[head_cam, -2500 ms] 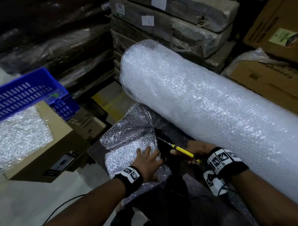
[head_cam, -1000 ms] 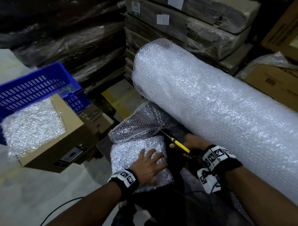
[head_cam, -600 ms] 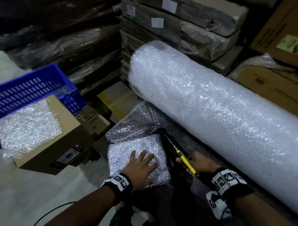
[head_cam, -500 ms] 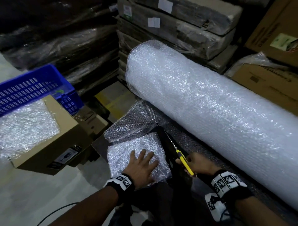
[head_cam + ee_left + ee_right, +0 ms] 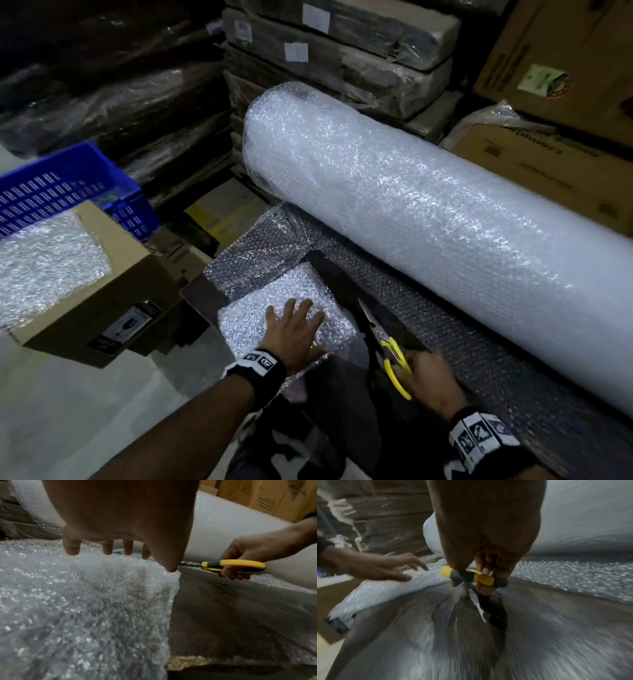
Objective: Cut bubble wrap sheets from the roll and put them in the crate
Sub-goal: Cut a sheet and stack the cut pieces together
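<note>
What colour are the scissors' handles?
Yellow with black, clearest in the left wrist view: scissors.

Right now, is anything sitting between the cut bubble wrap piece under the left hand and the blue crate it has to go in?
Yes. A cardboard box with bubble wrap on top stands between the cut piece, pressed flat by the left hand, and the blue crate. The box hides the crate's near side, so the piece must travel over it.
</note>
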Motion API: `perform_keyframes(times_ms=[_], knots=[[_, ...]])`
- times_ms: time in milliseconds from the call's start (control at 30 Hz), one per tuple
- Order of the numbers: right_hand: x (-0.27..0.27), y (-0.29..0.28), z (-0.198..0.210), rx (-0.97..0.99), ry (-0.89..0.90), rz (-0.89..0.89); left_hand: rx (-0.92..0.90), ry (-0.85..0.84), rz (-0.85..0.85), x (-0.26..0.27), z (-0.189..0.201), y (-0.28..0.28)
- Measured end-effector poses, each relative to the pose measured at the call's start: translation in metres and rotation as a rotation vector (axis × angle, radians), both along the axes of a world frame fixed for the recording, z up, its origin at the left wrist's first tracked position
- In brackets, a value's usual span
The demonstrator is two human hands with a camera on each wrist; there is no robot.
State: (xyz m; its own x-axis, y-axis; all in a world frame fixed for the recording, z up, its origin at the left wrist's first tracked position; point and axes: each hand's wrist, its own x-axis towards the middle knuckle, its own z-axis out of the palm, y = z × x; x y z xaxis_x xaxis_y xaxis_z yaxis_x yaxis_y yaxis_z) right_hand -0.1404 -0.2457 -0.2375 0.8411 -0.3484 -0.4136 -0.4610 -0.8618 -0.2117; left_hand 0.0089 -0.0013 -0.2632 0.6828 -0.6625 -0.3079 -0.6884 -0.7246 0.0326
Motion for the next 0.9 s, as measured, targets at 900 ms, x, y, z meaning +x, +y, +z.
perform_keyframes(times_ms=[900], knots=[[-0.044, 0.083, 0.014, -0.242, 0.076, -0.251, -0.088, -0.048, -0.215, 0.044, 0.024, 0.044]])
